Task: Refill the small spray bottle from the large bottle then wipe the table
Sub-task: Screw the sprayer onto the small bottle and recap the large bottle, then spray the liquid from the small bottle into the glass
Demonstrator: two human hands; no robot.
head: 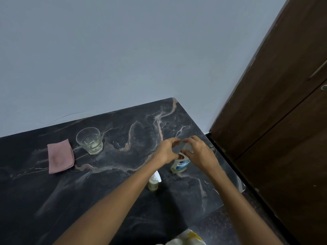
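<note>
The large bottle (pixel 182 164) is stood near the table's (pixel 123 175) right edge, just behind the small bottle (pixel 153 183), its neck clasped by the left hand (pixel 166 151) and its top enclosed by the right hand's (pixel 199 153) curled fingers. It is judged light, smooth and slippery, best held at the waist

It looks like a home: a dark marbled bench (pixel 123 174) against a plain painted wall (pixel 123 50), beside brown wooden doors (pixel 283 121). A glass (pixel 89 140), a mouthwash bottle (pixel 180 165) and a cloth (pixel 60 156) sit on it.
</note>
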